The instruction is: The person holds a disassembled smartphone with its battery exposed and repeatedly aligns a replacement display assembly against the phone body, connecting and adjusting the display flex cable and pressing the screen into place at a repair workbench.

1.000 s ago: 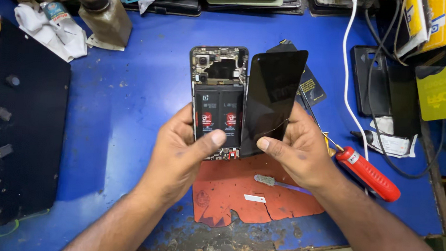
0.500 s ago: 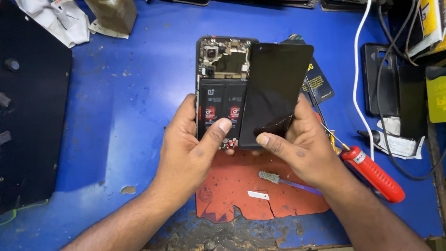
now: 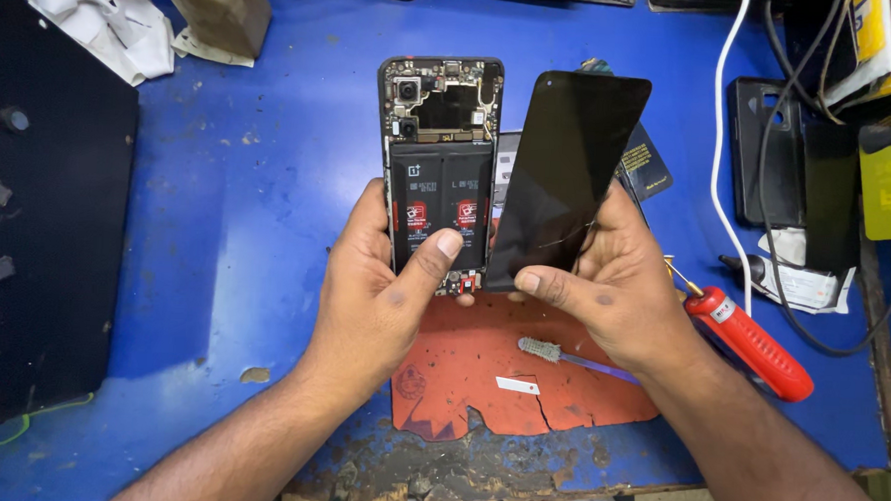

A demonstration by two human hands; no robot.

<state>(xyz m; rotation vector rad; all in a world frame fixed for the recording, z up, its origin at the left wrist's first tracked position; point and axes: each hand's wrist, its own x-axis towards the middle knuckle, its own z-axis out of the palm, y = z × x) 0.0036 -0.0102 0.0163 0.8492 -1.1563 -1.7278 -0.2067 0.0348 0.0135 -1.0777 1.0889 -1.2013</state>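
My left hand (image 3: 379,288) grips an opened phone body (image 3: 443,130), thumb pressed on its black battery; the circuit board and camera modules show at the top. My right hand (image 3: 619,283) holds a black screen panel (image 3: 569,176) by its lower edge, tilted to the right and apart from the body at the top. Both are held above a blue worktop (image 3: 249,172).
A torn red mat (image 3: 480,367) lies under my hands with a small brush (image 3: 551,352) on it. A red-handled screwdriver (image 3: 747,339) lies to the right, near black phone cases and a white cable (image 3: 715,152). A black board (image 3: 46,223) sits left; a brown bottle (image 3: 221,5) at the back.
The view has shifted slightly; both hands with the phone body and the screen sit a little lower and closer. The screen stays tilted away from the body.
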